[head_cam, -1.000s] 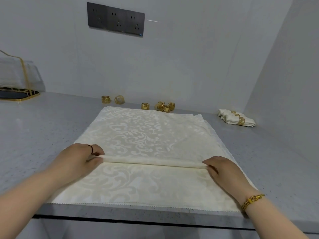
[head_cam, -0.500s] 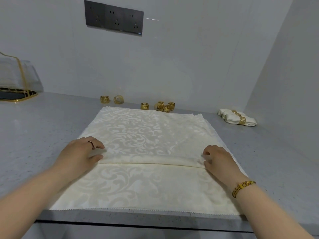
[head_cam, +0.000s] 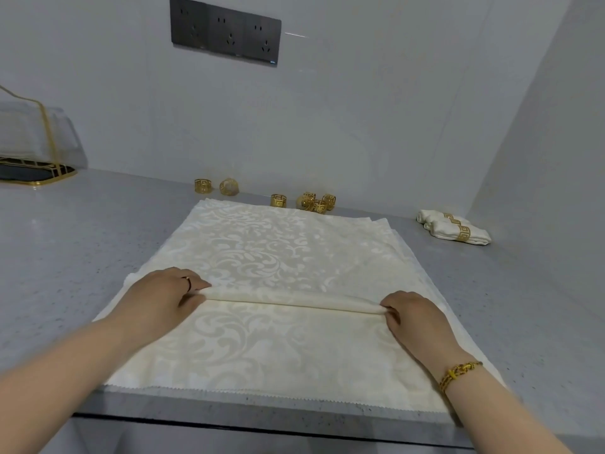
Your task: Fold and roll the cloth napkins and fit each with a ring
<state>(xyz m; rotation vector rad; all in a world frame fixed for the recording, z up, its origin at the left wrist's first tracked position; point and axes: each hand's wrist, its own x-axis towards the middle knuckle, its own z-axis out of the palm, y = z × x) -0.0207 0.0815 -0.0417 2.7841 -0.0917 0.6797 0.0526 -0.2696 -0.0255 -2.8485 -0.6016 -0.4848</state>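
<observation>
A cream damask napkin (head_cam: 275, 253) lies spread on the grey counter, on top of other napkins whose edges show at the right. A raised pleat (head_cam: 294, 299) runs across its middle. My left hand (head_cam: 163, 298) pinches the pleat's left end and my right hand (head_cam: 412, 312) pinches its right end. Several gold napkin rings (head_cam: 278, 200) stand along the back wall beyond the cloth. Two rolled napkins with gold rings (head_cam: 455, 231) lie at the back right.
The grey counter (head_cam: 82, 257) ends in a front edge just below the napkin's zigzag hem. A gold-framed holder on a dark tray (head_cam: 32, 168) sits at the far left. A side wall closes the right; a socket panel (head_cam: 226, 31) is on the back wall.
Half a second ago both hands pressed the fold flat against the cloth. Now they pinch up a fresh pleat, lifted off the cloth.
</observation>
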